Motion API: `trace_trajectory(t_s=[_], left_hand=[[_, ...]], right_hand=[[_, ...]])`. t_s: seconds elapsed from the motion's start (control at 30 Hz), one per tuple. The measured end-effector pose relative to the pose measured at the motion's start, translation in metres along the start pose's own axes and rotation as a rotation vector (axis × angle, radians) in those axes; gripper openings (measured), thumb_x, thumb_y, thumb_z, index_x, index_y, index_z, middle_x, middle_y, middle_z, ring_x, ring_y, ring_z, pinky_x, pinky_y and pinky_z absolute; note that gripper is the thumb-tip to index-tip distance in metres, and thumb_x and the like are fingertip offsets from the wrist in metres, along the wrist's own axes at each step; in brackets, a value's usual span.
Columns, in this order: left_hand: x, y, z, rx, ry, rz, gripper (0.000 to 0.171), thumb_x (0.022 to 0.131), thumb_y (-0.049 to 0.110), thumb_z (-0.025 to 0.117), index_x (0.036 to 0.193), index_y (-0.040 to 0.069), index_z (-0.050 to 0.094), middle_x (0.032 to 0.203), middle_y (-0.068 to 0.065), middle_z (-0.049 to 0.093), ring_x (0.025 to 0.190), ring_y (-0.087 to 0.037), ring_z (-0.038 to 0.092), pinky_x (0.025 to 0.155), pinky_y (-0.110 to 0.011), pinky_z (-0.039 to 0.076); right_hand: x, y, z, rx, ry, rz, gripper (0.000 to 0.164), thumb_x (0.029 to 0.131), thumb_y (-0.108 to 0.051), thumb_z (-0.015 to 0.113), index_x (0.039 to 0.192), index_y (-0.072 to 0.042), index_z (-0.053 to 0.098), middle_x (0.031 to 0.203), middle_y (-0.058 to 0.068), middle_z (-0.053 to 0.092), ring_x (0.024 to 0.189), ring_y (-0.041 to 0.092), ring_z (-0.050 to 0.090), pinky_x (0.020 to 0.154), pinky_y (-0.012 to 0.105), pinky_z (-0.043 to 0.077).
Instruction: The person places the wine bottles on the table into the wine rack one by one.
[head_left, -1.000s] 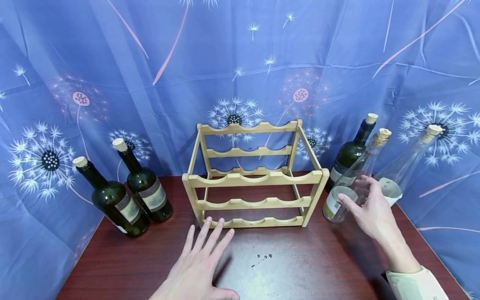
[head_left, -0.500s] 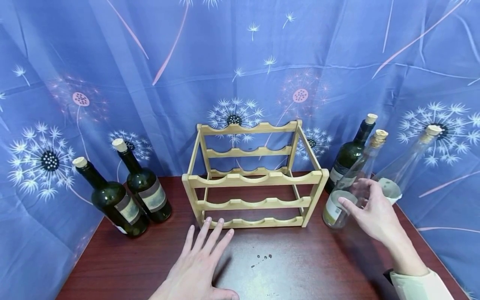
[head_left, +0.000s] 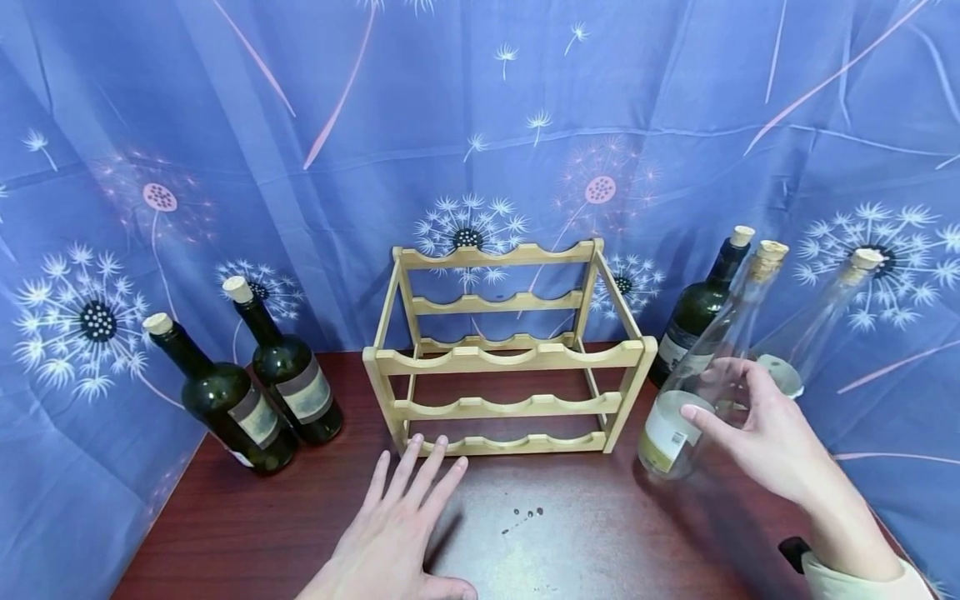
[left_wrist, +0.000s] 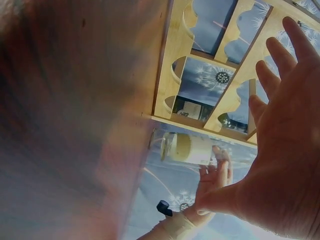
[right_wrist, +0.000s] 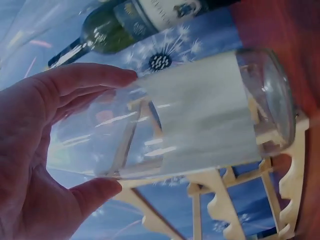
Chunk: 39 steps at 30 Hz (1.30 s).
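Observation:
My right hand [head_left: 776, 437] grips a clear glass wine bottle [head_left: 671, 429] with a cork and a pale label, thumb on one side and fingers on the other. The bottle leans slightly, and in the left wrist view its base seems a little off the table. The right wrist view shows the bottle's glass body [right_wrist: 205, 110] between thumb and fingers. My left hand [head_left: 390, 533] lies with fingers spread in front of a wooden wine rack [head_left: 510, 360], holding nothing; its fingertips overlap the rack's lower front rail in the head view.
Two dark green corked bottles [head_left: 232, 404] stand left of the rack. At the right, behind the held bottle, are a dark green bottle [head_left: 697, 308] and another clear bottle [head_left: 817, 325]. A blue patterned curtain [head_left: 337, 208] surrounds the reddish table [head_left: 585, 533].
The clear bottle in my right hand has come toward me and its cork end has risen in view. The right hand moved with it. The left hand has stayed in place.

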<state>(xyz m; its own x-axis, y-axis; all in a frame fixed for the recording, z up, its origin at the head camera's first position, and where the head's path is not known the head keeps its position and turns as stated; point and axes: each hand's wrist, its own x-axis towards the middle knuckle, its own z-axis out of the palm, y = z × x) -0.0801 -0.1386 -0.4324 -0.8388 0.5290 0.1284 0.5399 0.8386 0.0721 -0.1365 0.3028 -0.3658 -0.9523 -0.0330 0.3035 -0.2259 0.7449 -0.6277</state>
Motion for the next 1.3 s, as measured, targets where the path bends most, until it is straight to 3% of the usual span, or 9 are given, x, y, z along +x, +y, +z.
trace_trajectory(t_s=[0.13, 0.33, 0.73, 0.97, 1.13, 1.3], left_hand=[[0.0, 0.0, 0.0, -0.003, 0.01, 0.009, 0.12, 0.059, 0.094, 0.043, 0.155, 0.031, 0.006, 0.16, 0.002, -0.005, 0.145, -0.031, -0.002, 0.108, -0.062, 0.008], [0.0, 0.0, -0.001, -0.017, 0.002, 0.013, 0.119, 0.06, 0.094, 0.043, 0.155, 0.031, 0.006, 0.16, 0.002, -0.005, 0.145, -0.031, -0.003, 0.108, -0.061, 0.007], [0.002, 0.001, -0.003, -0.027, 0.008, 0.016, 0.119, 0.06, 0.093, 0.044, 0.155, 0.032, 0.007, 0.161, 0.001, -0.002, 0.145, -0.031, -0.001, 0.107, -0.062, 0.012], [0.001, 0.001, -0.004, -0.021, 0.038, 0.022, 0.12, 0.06, 0.094, 0.045, 0.155, 0.03, 0.009, 0.161, -0.002, 0.005, 0.145, -0.032, 0.002, 0.107, -0.062, 0.013], [0.001, 0.002, -0.005, -0.014, 0.048, 0.022, 0.122, 0.059, 0.093, 0.045, 0.155, 0.03, 0.006, 0.161, 0.001, -0.002, 0.145, -0.03, -0.003, 0.109, -0.06, 0.011], [0.002, 0.002, -0.006, -0.007, 0.065, 0.037, 0.123, 0.059, 0.093, 0.045, 0.155, 0.027, 0.007, 0.161, -0.001, -0.004, 0.145, -0.029, -0.006, 0.108, -0.061, 0.013]], right_hand=[[-0.006, -0.011, -0.005, 0.019, -0.029, -0.028, 0.059, 0.085, -0.031, 0.074, 0.131, -0.012, 0.042, 0.115, 0.004, 0.058, 0.091, 0.006, 0.064, 0.069, 0.016, 0.051], [-0.013, -0.022, -0.01, 0.04, -0.04, -0.057, 0.057, 0.084, -0.027, 0.075, 0.131, -0.019, 0.043, 0.116, -0.005, 0.06, 0.093, 0.001, 0.063, 0.073, 0.013, 0.049], [-0.022, -0.04, -0.012, 0.144, -0.096, -0.08, 0.059, 0.084, -0.019, 0.075, 0.133, -0.018, 0.043, 0.118, -0.003, 0.061, 0.098, 0.011, 0.066, 0.074, 0.019, 0.052], [-0.025, -0.044, -0.005, 0.255, -0.149, -0.171, 0.063, 0.083, -0.005, 0.073, 0.137, -0.009, 0.04, 0.124, 0.005, 0.06, 0.105, 0.016, 0.063, 0.081, 0.02, 0.05], [-0.027, -0.047, 0.004, 0.326, -0.193, -0.183, 0.064, 0.083, -0.004, 0.073, 0.137, -0.011, 0.04, 0.126, 0.004, 0.059, 0.107, 0.019, 0.061, 0.083, 0.021, 0.049], [-0.026, -0.049, 0.017, 0.476, -0.221, -0.271, 0.063, 0.08, 0.006, 0.072, 0.135, -0.005, 0.042, 0.126, 0.014, 0.056, 0.106, 0.026, 0.061, 0.081, 0.025, 0.051]])
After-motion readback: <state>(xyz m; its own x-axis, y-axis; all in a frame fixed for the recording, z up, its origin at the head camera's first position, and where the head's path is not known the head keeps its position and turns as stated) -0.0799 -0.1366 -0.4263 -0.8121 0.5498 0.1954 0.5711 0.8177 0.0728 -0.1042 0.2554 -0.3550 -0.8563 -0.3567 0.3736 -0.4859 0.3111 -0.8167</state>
